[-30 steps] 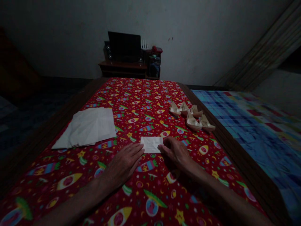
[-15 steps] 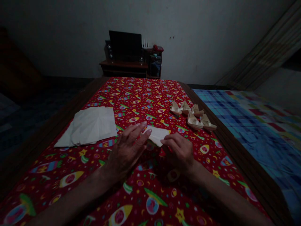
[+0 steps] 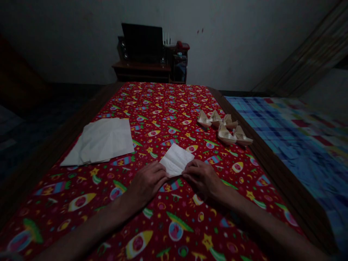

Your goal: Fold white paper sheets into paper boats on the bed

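Note:
A small folded piece of white paper point(image 3: 176, 158) lies at the middle of the red patterned cloth, crease lines showing on it. My left hand point(image 3: 150, 179) grips its lower left edge, fingers closed with the thumb tucked under. At the lower right edge, my right hand point(image 3: 203, 176) pinches the paper between thumb and fingertips. To the left is a fanned stack of white paper sheets point(image 3: 106, 139). Several folded paper boats point(image 3: 227, 135) stand grouped near the table's right side.
The red cloth point(image 3: 174, 232) covers a table with a dark wooden edge point(image 3: 282, 181). A monitor point(image 3: 141, 43) sits on a wooden desk point(image 3: 141, 69) by the far wall. Right of the table is a blue checked sheet point(image 3: 277, 145).
The paper now shows a larger, diamond-like face and sits turned. My left hand has gone from lying flat over its left side to gripping its lower edge; the view has tilted slightly down.

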A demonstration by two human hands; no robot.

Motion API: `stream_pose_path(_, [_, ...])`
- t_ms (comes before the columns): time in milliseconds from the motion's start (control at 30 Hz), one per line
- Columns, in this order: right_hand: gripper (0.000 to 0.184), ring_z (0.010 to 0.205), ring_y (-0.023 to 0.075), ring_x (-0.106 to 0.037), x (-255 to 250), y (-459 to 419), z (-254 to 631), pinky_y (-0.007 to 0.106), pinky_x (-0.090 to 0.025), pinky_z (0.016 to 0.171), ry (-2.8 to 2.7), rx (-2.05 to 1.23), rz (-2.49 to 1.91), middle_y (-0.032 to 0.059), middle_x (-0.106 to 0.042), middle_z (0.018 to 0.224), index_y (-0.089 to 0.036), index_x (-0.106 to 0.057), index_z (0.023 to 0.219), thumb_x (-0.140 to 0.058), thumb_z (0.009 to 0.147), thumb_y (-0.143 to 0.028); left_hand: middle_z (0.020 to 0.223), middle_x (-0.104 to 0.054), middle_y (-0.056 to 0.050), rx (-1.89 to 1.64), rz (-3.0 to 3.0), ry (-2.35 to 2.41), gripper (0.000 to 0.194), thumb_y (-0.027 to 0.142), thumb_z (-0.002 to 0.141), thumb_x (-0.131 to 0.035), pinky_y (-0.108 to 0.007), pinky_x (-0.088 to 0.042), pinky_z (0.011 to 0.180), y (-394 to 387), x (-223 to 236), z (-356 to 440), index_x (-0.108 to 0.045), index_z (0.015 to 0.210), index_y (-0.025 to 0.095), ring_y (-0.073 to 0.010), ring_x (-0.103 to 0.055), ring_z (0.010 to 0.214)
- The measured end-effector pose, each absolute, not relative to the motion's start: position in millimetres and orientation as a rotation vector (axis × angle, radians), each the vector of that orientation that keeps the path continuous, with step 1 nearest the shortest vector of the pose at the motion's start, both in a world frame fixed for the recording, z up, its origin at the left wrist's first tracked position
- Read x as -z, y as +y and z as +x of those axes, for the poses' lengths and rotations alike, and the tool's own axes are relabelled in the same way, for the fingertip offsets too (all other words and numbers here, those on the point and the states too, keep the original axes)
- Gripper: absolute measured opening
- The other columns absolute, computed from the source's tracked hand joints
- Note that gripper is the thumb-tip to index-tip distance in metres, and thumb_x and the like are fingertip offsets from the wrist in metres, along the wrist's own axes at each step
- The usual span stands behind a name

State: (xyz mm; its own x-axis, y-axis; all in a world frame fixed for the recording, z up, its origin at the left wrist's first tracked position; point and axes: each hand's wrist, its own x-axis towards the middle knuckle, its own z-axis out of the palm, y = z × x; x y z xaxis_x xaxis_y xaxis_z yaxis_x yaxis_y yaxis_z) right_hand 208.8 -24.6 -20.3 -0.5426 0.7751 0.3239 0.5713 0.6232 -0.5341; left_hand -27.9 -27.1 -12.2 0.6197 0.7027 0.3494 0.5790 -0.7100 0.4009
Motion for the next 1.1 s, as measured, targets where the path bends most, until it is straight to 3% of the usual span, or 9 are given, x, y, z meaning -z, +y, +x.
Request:
stream_pose_path(167, [0.015, 0.073, 0.0143, -0.056, 14.4, -24.3, 206.2, 0.024, -0.044, 0.063, -2.207, -0.631, -1.175, 0.0047, -0.062, 0.081, -0.017, -0.065, 0.083, -0.054, 0.088, -0.024, 0.080, -0.057, -0.003, -0.746, 2.376, 1.183, 0.022, 0.024, 0.092, -0.046, -0.025, -0.043, 0.070, -25.6, 12.6, -23.5, -0.057, 0.074, 0.016, -0.0136, -0.056, 0.076])
stream_pose_path(700, [0.014, 0.071, 0.0145, -0.054, 20.1, -27.7, 198.6, 0.025, -0.041, 0.063, -2.258, -0.445, -1.257, 0.0040, -0.059, 0.076, -0.016, -0.057, 0.078, -0.052, 0.089, -0.024, 0.073, -0.049, 0.002, -0.679, 2.420, 1.332, 0.017, 0.027, 0.088, -0.050, -0.025, -0.040, 0.059, -17.1, 13.9, -20.4, -0.049, 0.074, 0.018, -0.0125, -0.050, 0.064])
stream_pose_path(800, [0.013, 0.070, 0.0144, -0.053, 19.9, -28.1, 198.4, 0.025, -0.041, 0.062, -2.240, -0.437, -1.286, 0.0041, -0.058, 0.075, -0.016, -0.057, 0.079, -0.052, 0.088, -0.023, 0.085, -0.052, -0.001, -0.702, 2.410, 1.333, 0.006, 0.024, 0.088, -0.051, -0.027, -0.045, 0.065, -17.6, 14.0, -19.1, -0.051, 0.088, 0.018, -0.0146, -0.054, 0.074])
stream_pose_path(933, [0.013, 0.065, 0.0136, -0.052, 21.0, -25.7, 200.0, 0.024, -0.039, 0.059, -2.199, -0.398, -1.330, 0.0031, -0.057, 0.073, -0.016, -0.057, 0.078, -0.052, 0.088, -0.023, 0.111, -0.053, -0.006, -0.657, 2.568, 1.188, 0.026, 0.015, 0.089, -0.048, -0.032, -0.047, 0.082, -20.3, 12.4, -15.6, -0.052, 0.114, 0.021, -0.0192, -0.053, 0.099])
stream_pose_path(1100, [0.014, 0.061, 0.0124, -0.053, 17.5, -25.9, 207.8, 0.023, -0.040, 0.058, -2.032, -0.388, -1.343, 0.0019, -0.059, 0.070, -0.016, -0.058, 0.078, -0.051, 0.089, -0.022, 0.113, -0.058, -0.005, -0.463, 2.786, 1.085, 0.034, 0.014, 0.087, -0.053, -0.036, -0.048, 0.081, -24.5, 14.3, -14.7, -0.053, 0.120, 0.023, -0.0219, -0.051, 0.099])
